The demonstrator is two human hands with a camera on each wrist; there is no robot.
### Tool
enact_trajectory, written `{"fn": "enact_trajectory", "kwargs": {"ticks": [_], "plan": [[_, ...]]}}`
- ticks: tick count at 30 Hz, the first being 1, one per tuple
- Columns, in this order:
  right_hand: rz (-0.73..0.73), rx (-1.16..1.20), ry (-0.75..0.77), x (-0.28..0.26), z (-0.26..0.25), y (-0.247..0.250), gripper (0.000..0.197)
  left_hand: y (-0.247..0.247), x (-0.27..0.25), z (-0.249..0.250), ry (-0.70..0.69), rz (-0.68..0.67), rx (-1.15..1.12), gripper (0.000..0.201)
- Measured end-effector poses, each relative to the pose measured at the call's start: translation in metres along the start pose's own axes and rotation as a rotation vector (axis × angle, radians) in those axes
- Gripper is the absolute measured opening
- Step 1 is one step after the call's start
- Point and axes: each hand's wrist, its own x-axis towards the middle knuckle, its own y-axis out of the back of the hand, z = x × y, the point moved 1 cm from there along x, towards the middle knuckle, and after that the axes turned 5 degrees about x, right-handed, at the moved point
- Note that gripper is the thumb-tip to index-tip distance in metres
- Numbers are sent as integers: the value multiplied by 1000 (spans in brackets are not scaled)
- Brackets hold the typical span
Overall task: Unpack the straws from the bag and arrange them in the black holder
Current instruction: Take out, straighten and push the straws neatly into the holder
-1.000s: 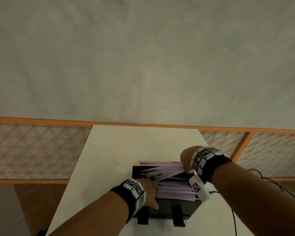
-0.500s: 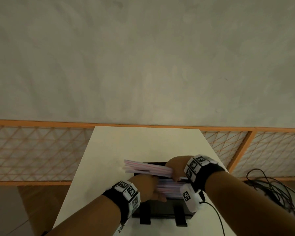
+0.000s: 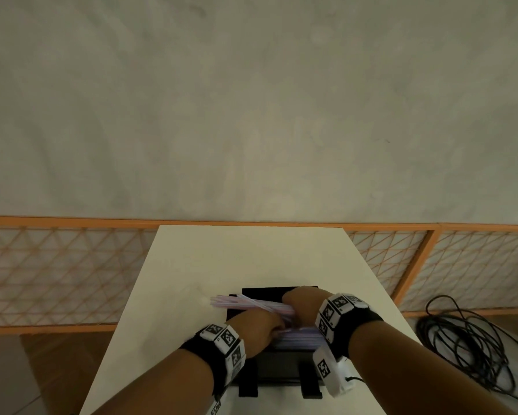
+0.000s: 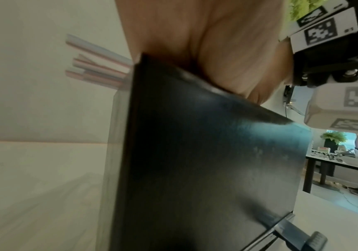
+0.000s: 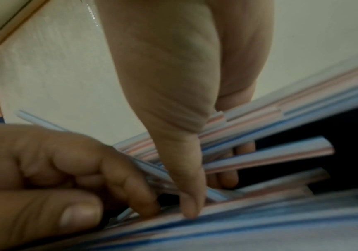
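Right hand (image 3: 301, 307) above black rectangular holder (image 3: 277, 368) on white worktop (image 3: 221, 259), fingers curled round slanted bundle of thin pink-and-blue striped plastic straws (image 3: 239, 304). Left hand (image 3: 259, 330) beside it, fingers curled among straws lying in holder, apparently pinching some. Risk: bundle's far ends overhang holder's edge; loosened grip lets straws fan out, slide onto worktop.

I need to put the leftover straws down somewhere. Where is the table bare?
Bare: the table between the black holder and the far edge, and the strip left of it. Crowded: over the holder, where left hand, right hand and straws meet.
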Motion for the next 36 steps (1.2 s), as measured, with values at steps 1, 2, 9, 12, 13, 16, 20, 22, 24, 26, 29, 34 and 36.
{"fn": "enact_trajectory", "kwargs": {"ticks": [1,2,9,12,13,16,20,22,24,26,29,34,36], "plan": [[13,29,4,0,-1,-1,32,-1,1,1,-7,15,-53,30],[22,57,3,-1,-2,-2,32,-1,2,1,-13,20,-82,29],[21,109,-1,-3,5,-12,34,20,-22,-4,-48,473,151,34],[42,112,19,-7,8,-12,34,27,-30,-26,292,566,120,54],[50,121,25,-8,8,-11,35,24,-30,-36,396,474,61,70],[55,139,45,-9,6,-10,37,12,-28,-49,475,260,-243,96],[111,199,40,-12,12,-11,38,4,-23,-44,380,218,-292,93],[125,171,22,-15,17,-13,39,3,-19,-42,337,222,-234,79],[136,73,16,-19,20,-15,45,1,-16,-42,295,241,-92,64],[171,2,19,-22,22,-16,53,-2,-13,-43,288,247,6,60],[186,68,21,-26,25,-15,62,-7,-10,-41,286,134,127,84],[209,223,25,-39,32,-9,44,-5,-4,-27,231,3,286,63],[215,250,1,-43,38,-9,39,-4,-3,-25,169,1,339,52]]}}
